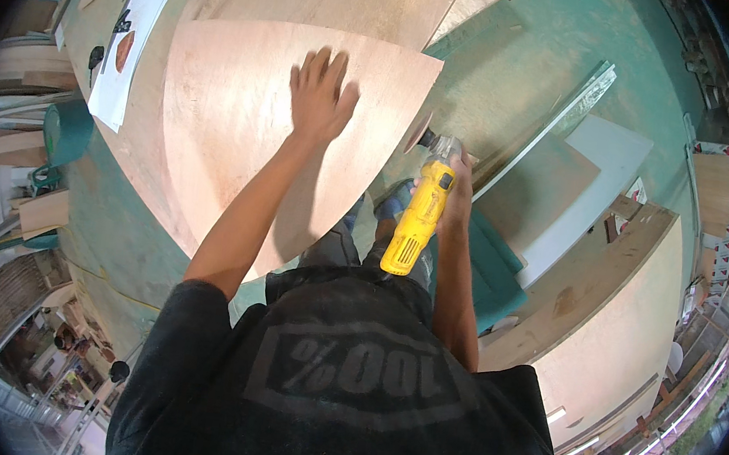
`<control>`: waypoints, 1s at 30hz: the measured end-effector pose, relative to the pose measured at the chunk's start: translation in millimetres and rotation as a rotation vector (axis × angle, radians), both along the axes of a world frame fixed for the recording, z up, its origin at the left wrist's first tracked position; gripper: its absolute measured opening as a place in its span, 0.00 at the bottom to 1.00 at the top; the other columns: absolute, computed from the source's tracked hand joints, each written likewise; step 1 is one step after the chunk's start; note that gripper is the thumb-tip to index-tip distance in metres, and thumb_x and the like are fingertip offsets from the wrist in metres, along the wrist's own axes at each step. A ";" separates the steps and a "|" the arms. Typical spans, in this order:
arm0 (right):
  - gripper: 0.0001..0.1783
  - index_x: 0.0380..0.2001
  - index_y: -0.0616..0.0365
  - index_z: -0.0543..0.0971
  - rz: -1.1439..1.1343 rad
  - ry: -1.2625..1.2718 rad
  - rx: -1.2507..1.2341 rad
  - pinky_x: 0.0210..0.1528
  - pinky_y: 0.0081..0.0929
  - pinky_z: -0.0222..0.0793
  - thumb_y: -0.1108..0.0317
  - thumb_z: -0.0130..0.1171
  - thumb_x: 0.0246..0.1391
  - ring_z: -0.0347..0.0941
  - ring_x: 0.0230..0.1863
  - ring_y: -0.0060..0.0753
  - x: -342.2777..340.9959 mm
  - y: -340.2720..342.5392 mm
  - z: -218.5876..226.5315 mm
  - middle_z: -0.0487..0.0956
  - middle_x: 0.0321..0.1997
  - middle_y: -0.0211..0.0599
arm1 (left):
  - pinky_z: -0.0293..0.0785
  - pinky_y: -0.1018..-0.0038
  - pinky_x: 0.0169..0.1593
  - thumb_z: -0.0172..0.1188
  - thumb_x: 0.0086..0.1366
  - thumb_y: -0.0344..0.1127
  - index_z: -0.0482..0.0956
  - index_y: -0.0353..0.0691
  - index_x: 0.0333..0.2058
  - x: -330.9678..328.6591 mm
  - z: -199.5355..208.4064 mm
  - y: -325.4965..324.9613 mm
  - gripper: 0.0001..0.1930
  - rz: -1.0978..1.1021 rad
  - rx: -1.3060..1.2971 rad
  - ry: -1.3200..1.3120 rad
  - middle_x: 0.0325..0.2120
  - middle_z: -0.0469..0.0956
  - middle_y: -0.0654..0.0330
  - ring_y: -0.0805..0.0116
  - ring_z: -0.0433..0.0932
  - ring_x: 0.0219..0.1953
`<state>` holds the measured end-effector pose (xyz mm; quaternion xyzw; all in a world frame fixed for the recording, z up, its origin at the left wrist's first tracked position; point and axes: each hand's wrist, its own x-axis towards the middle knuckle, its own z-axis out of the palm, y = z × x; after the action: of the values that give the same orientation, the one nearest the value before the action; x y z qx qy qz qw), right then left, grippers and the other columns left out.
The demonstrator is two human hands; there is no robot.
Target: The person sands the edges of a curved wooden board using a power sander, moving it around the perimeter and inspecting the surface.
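Plywood lies under my left hand [320, 92], which presses flat with fingers spread on the pale sheet [234, 127], while my right hand [456, 192] grips a yellow grinder [419, 220] whose disc meets that sheet's right edge, white papers [131, 51] lying left of the sheet.

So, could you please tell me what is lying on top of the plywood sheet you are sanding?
Only the left hand lies flat on the plywood sheet. At its right edge, the right hand holds the yellow grinder, disc against the edge. What lies under the sheet is hidden.
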<state>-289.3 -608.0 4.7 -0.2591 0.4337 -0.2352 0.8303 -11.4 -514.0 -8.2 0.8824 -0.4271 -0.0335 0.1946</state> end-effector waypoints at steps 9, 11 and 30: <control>0.47 0.78 0.55 0.57 -0.029 0.013 -0.036 0.26 0.34 0.87 0.45 0.64 0.66 0.84 0.27 0.36 10.5 -19.1 10.3 0.81 0.40 0.46 | 0.43 0.41 0.78 0.51 0.74 0.53 0.81 0.43 0.55 15.3 -4.3 -78.0 0.23 0.108 -0.059 -0.040 0.59 0.73 0.53 0.54 0.64 0.69; 0.46 0.78 0.55 0.57 -0.009 -0.047 -0.070 0.26 0.34 0.87 0.45 0.64 0.67 0.84 0.27 0.36 12.6 -28.7 0.8 0.81 0.40 0.46 | 0.43 0.42 0.78 0.51 0.74 0.52 0.81 0.42 0.55 15.2 -0.6 -78.9 0.23 0.112 -0.040 -0.031 0.59 0.73 0.53 0.55 0.64 0.70; 0.38 0.76 0.44 0.62 -0.031 0.107 0.125 0.24 0.40 0.83 0.54 0.63 0.68 0.82 0.26 0.42 20.2 -6.1 15.8 0.81 0.37 0.45 | 0.46 0.41 0.77 0.54 0.73 0.50 0.80 0.41 0.54 16.4 1.3 -76.3 0.22 0.104 -0.074 -0.022 0.57 0.72 0.51 0.52 0.65 0.68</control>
<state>-269.1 -614.1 20.5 -0.2122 0.4953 -0.2065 0.8167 5.0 -590.3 -7.0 0.8959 -0.3838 0.0023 0.2237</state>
